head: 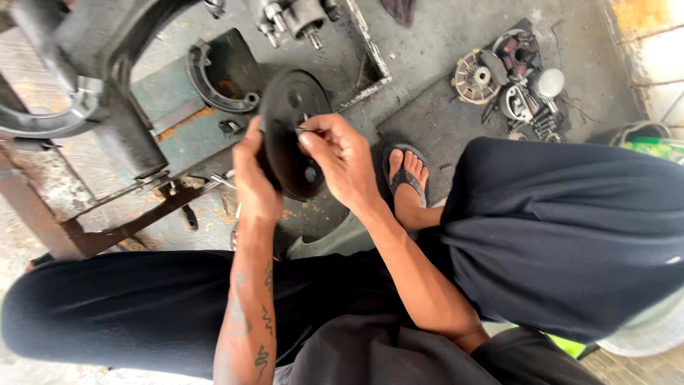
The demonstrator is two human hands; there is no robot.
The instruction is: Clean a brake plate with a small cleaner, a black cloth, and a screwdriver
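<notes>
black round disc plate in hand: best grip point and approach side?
Probably the outer rim. The black disc plate stands on edge, face toward the right hand, which works at its centre with a thin tool. The left hand already clamps the left rim; come from that side, keeping the face open.

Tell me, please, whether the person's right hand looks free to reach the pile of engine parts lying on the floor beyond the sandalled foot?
Probably not right away. The right hand pinches a small metal piece against the black round plate that the left hand holds. The pile of parts lies apart, past the foot, though nothing blocks the path.
</notes>
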